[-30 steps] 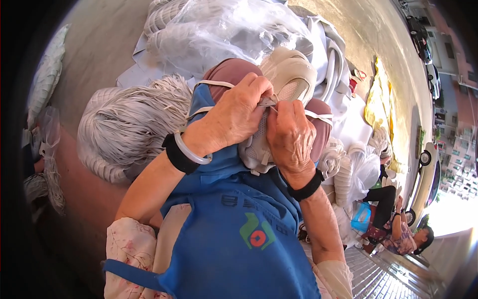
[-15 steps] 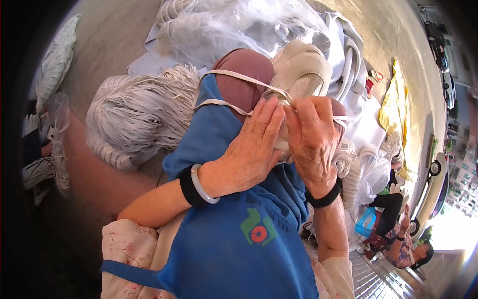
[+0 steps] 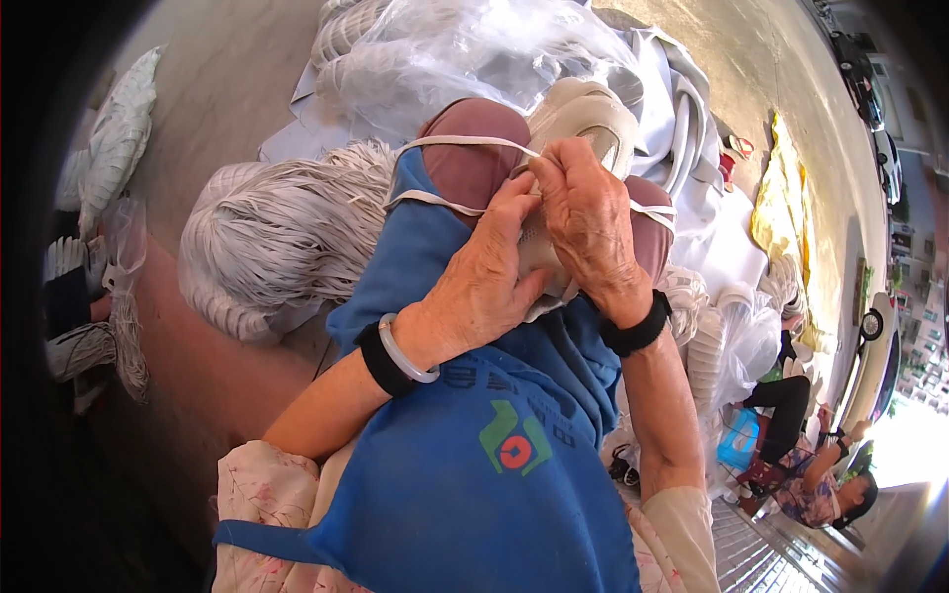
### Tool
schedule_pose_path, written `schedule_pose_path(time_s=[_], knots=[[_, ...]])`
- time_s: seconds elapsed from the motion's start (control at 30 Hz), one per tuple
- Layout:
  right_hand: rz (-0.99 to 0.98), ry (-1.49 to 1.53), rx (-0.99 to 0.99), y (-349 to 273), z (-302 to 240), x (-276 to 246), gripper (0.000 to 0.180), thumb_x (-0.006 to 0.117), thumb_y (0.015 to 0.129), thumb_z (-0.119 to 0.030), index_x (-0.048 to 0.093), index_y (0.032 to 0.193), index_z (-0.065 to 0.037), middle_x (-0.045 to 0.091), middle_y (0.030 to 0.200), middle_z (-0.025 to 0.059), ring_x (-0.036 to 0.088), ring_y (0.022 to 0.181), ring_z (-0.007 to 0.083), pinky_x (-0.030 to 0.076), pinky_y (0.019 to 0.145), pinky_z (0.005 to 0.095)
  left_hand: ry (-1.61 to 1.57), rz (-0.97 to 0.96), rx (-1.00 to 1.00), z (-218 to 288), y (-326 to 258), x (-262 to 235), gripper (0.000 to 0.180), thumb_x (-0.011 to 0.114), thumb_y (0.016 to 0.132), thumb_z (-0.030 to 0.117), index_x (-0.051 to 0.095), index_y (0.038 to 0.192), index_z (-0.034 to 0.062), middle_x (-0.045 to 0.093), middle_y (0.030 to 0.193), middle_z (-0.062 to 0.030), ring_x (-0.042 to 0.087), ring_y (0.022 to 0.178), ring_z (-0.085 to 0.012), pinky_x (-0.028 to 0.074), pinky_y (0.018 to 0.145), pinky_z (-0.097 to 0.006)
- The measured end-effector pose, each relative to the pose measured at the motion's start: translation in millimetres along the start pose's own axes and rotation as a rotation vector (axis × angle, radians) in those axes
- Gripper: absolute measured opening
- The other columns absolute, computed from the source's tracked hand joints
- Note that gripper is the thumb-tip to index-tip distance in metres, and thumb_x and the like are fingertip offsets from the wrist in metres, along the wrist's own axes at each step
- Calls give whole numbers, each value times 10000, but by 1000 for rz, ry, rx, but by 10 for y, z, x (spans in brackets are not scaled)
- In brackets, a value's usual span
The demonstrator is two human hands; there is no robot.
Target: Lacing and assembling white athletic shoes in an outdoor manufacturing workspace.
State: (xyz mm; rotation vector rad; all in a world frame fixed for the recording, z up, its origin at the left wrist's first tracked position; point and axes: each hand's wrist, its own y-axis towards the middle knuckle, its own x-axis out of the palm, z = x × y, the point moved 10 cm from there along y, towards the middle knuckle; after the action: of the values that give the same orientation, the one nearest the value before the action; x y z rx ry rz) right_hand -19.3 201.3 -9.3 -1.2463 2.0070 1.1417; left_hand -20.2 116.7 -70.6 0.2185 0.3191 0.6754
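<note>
A beige shoe upper (image 3: 575,104) with mesh parts lies on my lap between my knees. A thin white lace (image 3: 473,143) loops round my left knee and runs to my fingers; another white strand (image 3: 652,211) crosses my right knee. My right hand (image 3: 593,222) is closed in a pinch on the lace above the upper. My left hand (image 3: 473,282) grips the upper's near left side, its thumb apart and its fingertips close to the right hand's. The fingers hide the exact spot where the lace meets the upper.
Left of my knees lies a thick bundle of white laces (image 3: 282,237). Beyond are clear plastic sheeting (image 3: 474,69) and stacked uppers. At right are a plastic bag (image 3: 746,341), a yellow sheet (image 3: 781,208) and a seated person (image 3: 816,479). A blue apron (image 3: 425,474) covers my lap.
My right hand has moved up and left over the upper, pulling the lace. My left hand has slid slightly left and down. The person at right has shifted an arm.
</note>
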Motion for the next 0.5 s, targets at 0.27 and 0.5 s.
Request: schedule_pose_path(time_s=[0.27,0.5], knots=[[-204,839,811,-923,225,-414,197,509,1002,-178,534,891,-17,491,720,-36,417,600,67,384,529,252,64,-128,-265,134,51,-219,235,631,930,194,589,1046,-6,583,1080,-127,573,913,-197,494,802,-308],[202,557,113,-1656,-679,-1905,245,588,833,-160,480,628,-77,524,537,73,511,458,155,368,426,275,-846,-399,-929,-155,15,677,504,336,1052,416,579,1116,-21,657,1045,-148,673,939,-227,552,838,-360]])
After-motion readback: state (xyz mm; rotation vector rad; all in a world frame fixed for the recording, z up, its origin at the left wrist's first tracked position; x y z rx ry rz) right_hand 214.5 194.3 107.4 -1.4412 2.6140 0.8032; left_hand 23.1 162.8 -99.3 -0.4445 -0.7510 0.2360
